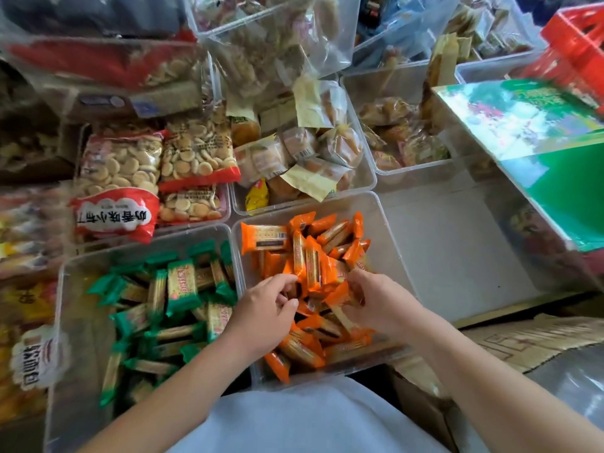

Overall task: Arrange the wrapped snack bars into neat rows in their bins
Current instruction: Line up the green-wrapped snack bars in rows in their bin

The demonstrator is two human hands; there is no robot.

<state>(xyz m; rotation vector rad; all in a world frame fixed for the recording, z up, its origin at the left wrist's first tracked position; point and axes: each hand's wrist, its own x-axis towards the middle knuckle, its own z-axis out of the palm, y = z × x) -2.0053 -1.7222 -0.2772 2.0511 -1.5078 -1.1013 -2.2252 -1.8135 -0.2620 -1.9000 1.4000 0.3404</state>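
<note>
The left hand [264,308] and right hand [376,299] are in the bin [385,230] — each one holds some orange bars [313,263].

Upside-down Chinese characters on the red-and-white biscuit bag [114,217]; other print illegible.

Bags of small round biscuits [124,171] in red-and-white wrappers fill a clear plastic bin [225,204] at upper left, and just beside it another bin holds wrapped buns [304,158]. At right sits a bare clear tub [457,256], with a green printed carton [539,142] tilted over its far side and a red plastic crate [575,37] behind. Printed cardboard [529,341] lies at lower right. The light is soft and even, with a faint sheen on the plastic.
</note>
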